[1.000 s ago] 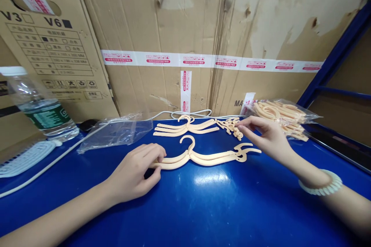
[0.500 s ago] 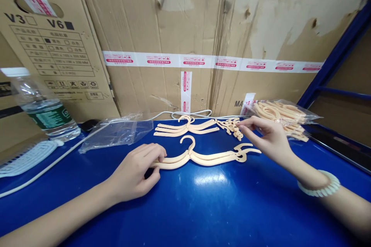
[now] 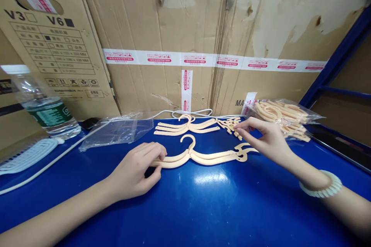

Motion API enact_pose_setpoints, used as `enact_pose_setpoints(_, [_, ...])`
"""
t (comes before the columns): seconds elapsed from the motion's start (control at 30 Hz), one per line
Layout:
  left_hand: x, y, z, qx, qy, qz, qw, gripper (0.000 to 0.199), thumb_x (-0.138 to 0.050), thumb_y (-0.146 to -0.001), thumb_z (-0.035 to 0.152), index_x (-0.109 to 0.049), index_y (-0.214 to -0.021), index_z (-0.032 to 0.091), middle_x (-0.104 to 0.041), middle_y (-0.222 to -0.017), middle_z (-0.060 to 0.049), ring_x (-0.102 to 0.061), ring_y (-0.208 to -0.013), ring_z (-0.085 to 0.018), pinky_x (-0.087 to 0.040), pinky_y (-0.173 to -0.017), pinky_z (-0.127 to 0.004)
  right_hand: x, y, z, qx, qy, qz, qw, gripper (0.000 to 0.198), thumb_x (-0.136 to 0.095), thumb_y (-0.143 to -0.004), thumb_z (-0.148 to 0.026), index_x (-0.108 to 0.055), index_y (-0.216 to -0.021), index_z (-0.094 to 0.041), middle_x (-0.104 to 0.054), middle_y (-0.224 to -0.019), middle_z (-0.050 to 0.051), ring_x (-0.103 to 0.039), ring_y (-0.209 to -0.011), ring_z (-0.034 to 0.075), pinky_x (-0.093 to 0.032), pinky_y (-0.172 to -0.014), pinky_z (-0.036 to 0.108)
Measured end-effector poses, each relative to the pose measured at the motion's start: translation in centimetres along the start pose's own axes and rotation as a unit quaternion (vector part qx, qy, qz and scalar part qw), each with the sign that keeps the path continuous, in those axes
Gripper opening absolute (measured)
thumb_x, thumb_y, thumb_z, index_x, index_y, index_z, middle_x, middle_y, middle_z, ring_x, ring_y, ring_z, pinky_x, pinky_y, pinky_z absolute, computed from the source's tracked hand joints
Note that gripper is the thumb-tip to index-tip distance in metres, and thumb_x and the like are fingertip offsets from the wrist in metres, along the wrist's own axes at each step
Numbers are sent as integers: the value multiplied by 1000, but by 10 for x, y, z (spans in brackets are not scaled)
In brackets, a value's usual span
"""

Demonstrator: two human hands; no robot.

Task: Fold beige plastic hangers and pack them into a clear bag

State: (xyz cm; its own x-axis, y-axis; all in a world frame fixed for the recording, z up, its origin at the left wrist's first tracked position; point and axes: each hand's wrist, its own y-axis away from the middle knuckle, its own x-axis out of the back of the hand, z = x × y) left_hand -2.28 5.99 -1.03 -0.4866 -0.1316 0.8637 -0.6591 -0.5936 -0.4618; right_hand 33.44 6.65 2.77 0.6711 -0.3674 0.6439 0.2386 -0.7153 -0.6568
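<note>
My left hand (image 3: 142, 168) grips the left end of a beige plastic hanger (image 3: 213, 159) that lies on the blue table (image 3: 185, 208), its hook pointing away from me. At the hanger's right end sits a beige forked piece (image 3: 242, 151), partly behind my right wrist. My right hand (image 3: 265, 135) has thumb and index finger pinched at a pile of small beige plastic parts (image 3: 228, 124). Whether a part is between those fingertips is too small to tell. Behind the gripped hanger lie several more beige hangers (image 3: 185, 128), stacked together.
A clear bag of beige hanger parts (image 3: 285, 114) lies at the back right, near a dark flat device (image 3: 342, 148). To the left are an empty plastic bag (image 3: 116, 131), a water bottle (image 3: 48, 108), a hairbrush (image 3: 30, 156) and a white cable (image 3: 62, 158). Cardboard (image 3: 162, 19) stands behind.
My right hand has shifted slightly left, its fingertips closer into the pile of small parts. My left hand keeps its hold on the hanger.
</note>
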Motion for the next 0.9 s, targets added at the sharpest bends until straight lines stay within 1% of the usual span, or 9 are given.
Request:
enact_pose_setpoints(0.23, [-1, -1, 0, -2, -4, 1, 1000, 9, -46, -86, 14, -47, -92, 21, -62, -96, -6, -59, -86, -22, -45, -77, -37, 0, 1, 3, 14, 4, -9, 1000, 17, -57, -90, -33, -67, -84, -21, -71, -80, 4, -63, -69, 18, -49, -60, 30])
enact_pose_setpoints(0.47, [0, 0, 1, -2, -1, 8, 1000, 9, -46, -86, 15, -49, -92, 21, -63, -96, -6, -60, -86, -22, -45, -78, -37, -3, 3, 3, 14, 8, -36, 999, 17, -55, -91, -33, -67, -88, -22, -71, -83, 6, -64, -75, 20, -51, -65, 33])
enact_pose_setpoints(0.57, [1, -1, 2, -3, -2, 2, 1000, 9, -46, -85, 15, -50, -92, 21, -63, -94, -6, -60, -86, -22, -45, -77, -36, -3, 3, 3, 29, 14, -85, 996, 16, -55, -91, -32, -67, -92, -22, -70, -87, 6, -64, -77, 20, -52, -67, 34])
enact_pose_setpoints(0.73, [1, 0, 2, -3, -1, 0, 1000, 10, -47, -85, 14, -51, -92, 20, -63, -94, -6, -60, -86, -21, -45, -76, -35, -3, 2, 1, 83, 21, -233, 969, 21, -55, -92, -33, -67, -105, -22, -69, -99, 9, -62, -93, 24, -50, -82, 39])
enact_pose_setpoints(0.8, [1, 0, 2, -5, 1, 0, 1000, 9, -47, -85, 14, -50, -91, 20, -63, -94, -6, -60, -86, -21, -45, -77, -36, -3, 3, -2, 89, 16, -266, 960, 24, -54, -93, -34, -66, -108, -21, -69, -100, 10, -62, -93, 24, -49, -82, 39])
enact_pose_setpoints(0.9, [1, 0, 2, -6, 2, -1, 1000, 9, -47, -85, 14, -50, -91, 21, -63, -94, -6, -59, -88, -22, -45, -78, -36, -3, 3, -5, 79, 15, -297, 951, 27, -56, -92, -38, -65, -111, -20, -68, -101, 10, -62, -90, 23, -49, -79, 37])
